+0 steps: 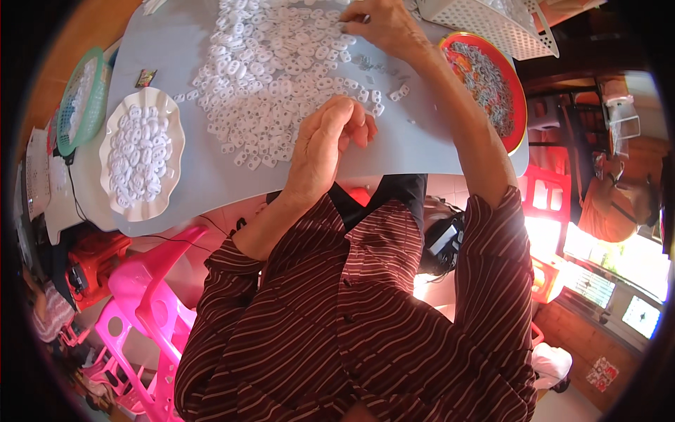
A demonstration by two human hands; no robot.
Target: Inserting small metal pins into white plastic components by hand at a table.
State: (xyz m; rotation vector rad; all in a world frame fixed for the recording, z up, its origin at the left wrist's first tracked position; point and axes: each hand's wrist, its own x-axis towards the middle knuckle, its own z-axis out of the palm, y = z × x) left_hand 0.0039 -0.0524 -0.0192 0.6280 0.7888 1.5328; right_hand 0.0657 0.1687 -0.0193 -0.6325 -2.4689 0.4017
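A wide heap of small white plastic pieces [260, 77], oval or blocky with dark holes, covers the middle of the table. My left hand [327, 144] is curled at the near right edge of this heap; whatever its fingers hold is hidden. Farther off, my right hand [387, 27] has thumb and fingers bent together by the heap's far right edge. What sits between those fingertips is too small to make out. Several loose white pieces [377, 96] lie between the two hands, with small greyish metal bits [369, 63] beyond them.
A red round tray [522, 105] of small grey metal parts lies under my right forearm's outer side. At left stand a scalloped white dish [174, 179] of white pieces and a green basket [95, 105]. A white perforated basket [485, 32] is far right; a pink chair [144, 281] stands lower left.
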